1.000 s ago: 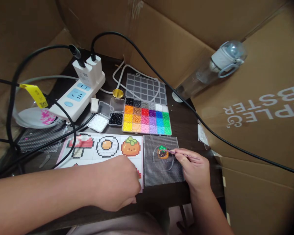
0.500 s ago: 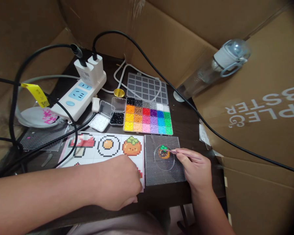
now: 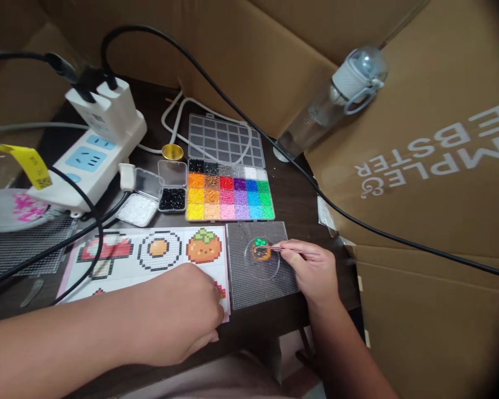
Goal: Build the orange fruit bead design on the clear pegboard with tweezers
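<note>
My right hand pinches a pair of thin pinkish tweezers, their tip at a small bead persimmon. This figure has an orange edge, a green top and dark beads inside. It lies within a ring mark on a clear pegboard. My left hand rests closed on the printed pattern sheet, left of the pegboard; its inner fingers are hidden. The sheet shows a mushroom, a fried egg and a persimmon along its upper row, while my forearm covers much of the lower part.
Behind the pegboard sits a bead box with many colours, beside small boxes of black beads and white beads. A power strip is at left. Black cables cross the view. A bottle stands by the cardboard wall.
The whole view has shifted, so things appear further left. Both hands keep nearly the same pose, and the tweezers' tip stays at the bead persimmon.
</note>
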Motion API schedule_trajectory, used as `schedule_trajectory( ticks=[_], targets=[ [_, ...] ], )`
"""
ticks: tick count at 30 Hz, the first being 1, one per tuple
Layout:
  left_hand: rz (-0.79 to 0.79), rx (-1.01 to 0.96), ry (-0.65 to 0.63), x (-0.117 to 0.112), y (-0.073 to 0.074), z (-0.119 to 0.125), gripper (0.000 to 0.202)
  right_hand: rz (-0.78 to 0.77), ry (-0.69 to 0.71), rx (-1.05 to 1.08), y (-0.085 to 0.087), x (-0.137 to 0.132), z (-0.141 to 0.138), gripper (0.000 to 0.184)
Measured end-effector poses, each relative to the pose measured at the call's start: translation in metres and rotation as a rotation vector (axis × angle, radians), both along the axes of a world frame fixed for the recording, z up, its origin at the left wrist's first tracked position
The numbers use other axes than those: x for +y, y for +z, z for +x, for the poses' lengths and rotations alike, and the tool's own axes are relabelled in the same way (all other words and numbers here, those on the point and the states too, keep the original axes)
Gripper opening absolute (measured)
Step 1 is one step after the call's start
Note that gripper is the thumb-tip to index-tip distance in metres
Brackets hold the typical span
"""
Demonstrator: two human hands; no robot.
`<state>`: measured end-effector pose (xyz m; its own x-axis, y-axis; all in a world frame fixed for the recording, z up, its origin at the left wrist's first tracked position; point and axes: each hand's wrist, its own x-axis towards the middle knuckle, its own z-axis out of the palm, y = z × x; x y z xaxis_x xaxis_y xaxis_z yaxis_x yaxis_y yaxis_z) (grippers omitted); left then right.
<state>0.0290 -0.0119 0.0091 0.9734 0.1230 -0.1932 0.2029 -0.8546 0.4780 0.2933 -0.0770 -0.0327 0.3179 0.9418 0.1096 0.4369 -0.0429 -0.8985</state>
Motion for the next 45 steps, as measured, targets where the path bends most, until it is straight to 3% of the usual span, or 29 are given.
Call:
schedule_trajectory(
  ticks=[4, 11, 19, 32, 45],
  targets=[
    [0.015, 0.044, 0.0, 0.002, 0.007, 0.002, 0.028, 0.007, 0.017, -0.018, 0.005, 0.002, -0.002, 0.007],
    [-0.045, 0.025, 0.021, -0.001, -0.005, 0.001, 0.022, -0.01, 0.007, -0.042, 0.001, 0.001, 0.0, 0.006],
    [0.032, 0.043, 0.01, 0.002, 0.003, 0.002, 0.025, -0.004, 0.015, -0.061, 0.003, 0.002, -0.003, 0.007],
    [0.077, 0.046, -0.007, 0.0, 0.002, 0.003, 0.025, -0.003, 0.015, -0.057, 0.002, 0.002, -0.003, 0.007],
    [-0.032, 0.052, -0.022, -0.003, -0.009, 0.002, 0.021, 0.008, 0.033, -0.067, -0.002, -0.001, 0.0, 0.007]
  ],
)
